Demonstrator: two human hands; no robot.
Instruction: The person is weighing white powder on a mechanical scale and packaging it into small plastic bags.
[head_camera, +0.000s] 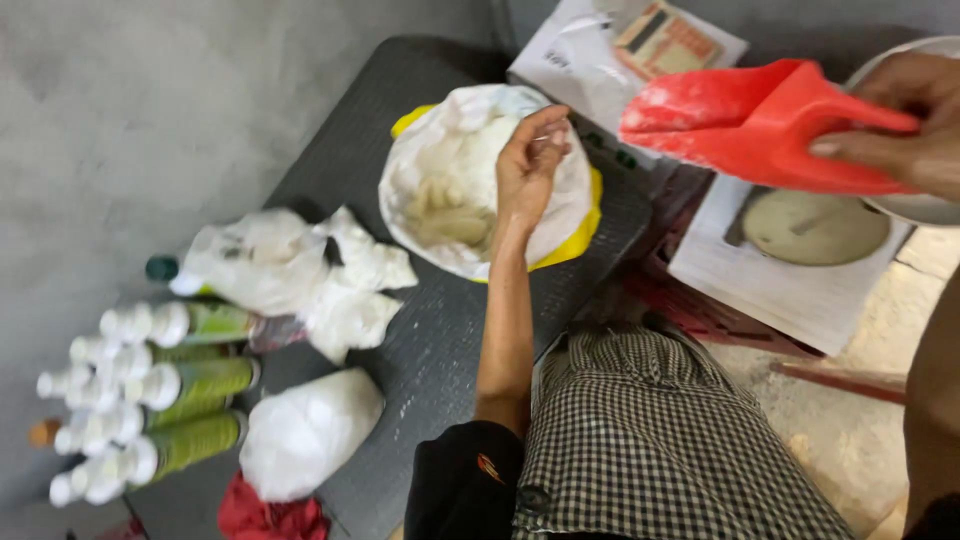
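Observation:
My left hand (530, 165) reaches into an open white bag (420, 150) of pale powder that sits in a yellow liner on a dark mat; its fingers pinch the bag's far rim. My right hand (915, 120) grips the handle of a red plastic scoop (740, 115) dusted with white powder, held in the air to the right of the bag, above a white scale (790, 270) with a round pan.
Several green bottles with white caps (150, 400) lie at the left. Crumpled white plastic bags (300, 265) and a tied white bag (305, 430) rest on the dark mat (440, 340). A printed carton (620, 50) stands behind the bag. A metal bowl (925, 205) is at the right edge.

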